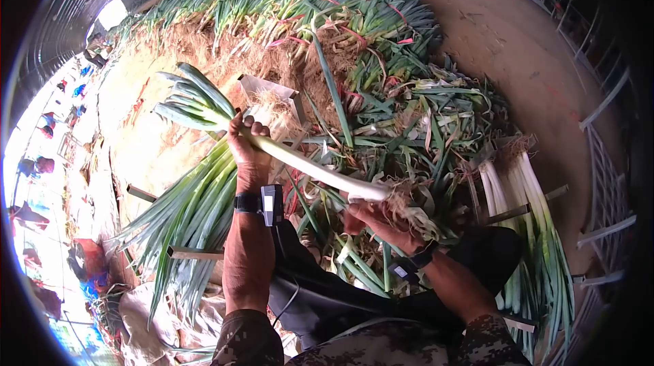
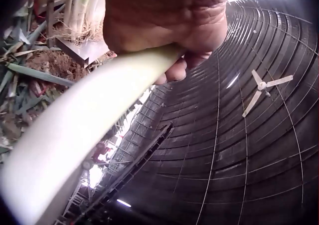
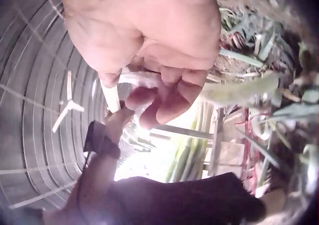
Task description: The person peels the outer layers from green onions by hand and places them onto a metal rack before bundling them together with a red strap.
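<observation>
Left hand point(image 1: 251, 145): fingers wrapped round 1 leek point(image 1: 310, 165), at the leaf end | right hand point(image 1: 385, 224): fingers curled, gripped its white end, nearer the roots point(image 1: 409, 209) | leek: spanned both hands, long axis slanting from leaves at left, farther out, to roots at right, nearer the body | beyond: leek pile point(image 1: 402, 19); discarded leaves point(image 1: 439, 117) lay nearer.

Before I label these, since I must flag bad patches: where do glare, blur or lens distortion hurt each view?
Head: fisheye bending with black corners, left edge blown out to white. Left wrist: the leek washed out nearest the lens, the ribbed roof dark and curved. Right wrist: hazy, with white glare below the right hand, whose fingertips look soft.
</observation>
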{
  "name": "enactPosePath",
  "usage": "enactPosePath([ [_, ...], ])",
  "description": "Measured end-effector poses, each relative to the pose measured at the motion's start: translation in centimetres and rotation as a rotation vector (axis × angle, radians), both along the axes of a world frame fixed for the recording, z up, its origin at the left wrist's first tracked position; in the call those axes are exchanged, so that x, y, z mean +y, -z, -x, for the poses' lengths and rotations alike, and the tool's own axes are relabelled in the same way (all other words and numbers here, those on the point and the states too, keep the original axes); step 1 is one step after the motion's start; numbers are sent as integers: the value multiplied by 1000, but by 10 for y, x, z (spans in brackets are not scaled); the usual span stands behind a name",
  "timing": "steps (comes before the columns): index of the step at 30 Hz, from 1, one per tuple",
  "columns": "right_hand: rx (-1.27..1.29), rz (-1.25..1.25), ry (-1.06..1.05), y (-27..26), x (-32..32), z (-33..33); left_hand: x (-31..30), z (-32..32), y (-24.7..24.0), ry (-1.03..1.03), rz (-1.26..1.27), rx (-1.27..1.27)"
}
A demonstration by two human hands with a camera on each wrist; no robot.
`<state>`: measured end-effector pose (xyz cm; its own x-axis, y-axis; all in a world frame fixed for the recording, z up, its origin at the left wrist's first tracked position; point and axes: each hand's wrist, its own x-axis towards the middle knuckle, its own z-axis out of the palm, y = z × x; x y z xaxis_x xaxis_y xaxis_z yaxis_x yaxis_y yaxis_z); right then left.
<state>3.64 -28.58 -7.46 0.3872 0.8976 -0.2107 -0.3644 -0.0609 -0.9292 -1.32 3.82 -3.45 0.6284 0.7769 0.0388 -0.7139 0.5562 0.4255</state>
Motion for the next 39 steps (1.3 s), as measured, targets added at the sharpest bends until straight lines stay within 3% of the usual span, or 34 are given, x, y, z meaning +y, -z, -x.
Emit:
enactPosePath([
  [1, -107, -57, 15, 9, -2, 0, 10, 4, 3, 9, -13, -20],
  [2, -174, 69, -77, 14, -16, -6, 20, 9, 7, 13, -22, -39],
  [4, -308, 41, -14, 14, -38, -17, 27, 19, 6, -23, -36, 22],
  [6, -868, -185, 132, 15, -58, -24, 29, 24, 10, -7, -80, 89],
  [8, -1132, -132, 103, 4, -70, -24, 25, 24, 4, -35, -33, 111],
  [10, -1089, 225, -125, -33, -88, -17, 26, 29, 1, -67, 19, 138],
  [13, -914, 458, -75, -46, -149, -11, 44, 43, 3, -113, 49, 145],
  [16, -994, 757, -117, -49, -159, -35, 50, 54, 2, -125, -48, 118],
  [19, -1372, 550, 18, -51, -136, -63, 35, 51, -4, -32, -184, -65],
  [22, -1030, 225, 190, -51, -93, -75, 24, 50, -14, 85, -246, -210],
  [24, -653, 262, 127, -84, -65, -52, 16, 47, -22, 142, -263, -269],
  [27, -912, 22, -73, -78, -30, -40, 0, 42, -34, 206, -301, -343],
  [30, -903, -89, -165, -44, -5, -33, -6, 37, -40, 251, -318, -419],
  [33, -1119, 98, -284, -29, -4, -37, -6, 38, -41, 282, -318, -461],
  [37, -981, 117, 25, -13, -22, -42, 3, 40, -38, 279, -376, -436],
  [39, -1227, 289, 165, 22, -39, -58, 4, 41, -32, 211, -393, -326],
])
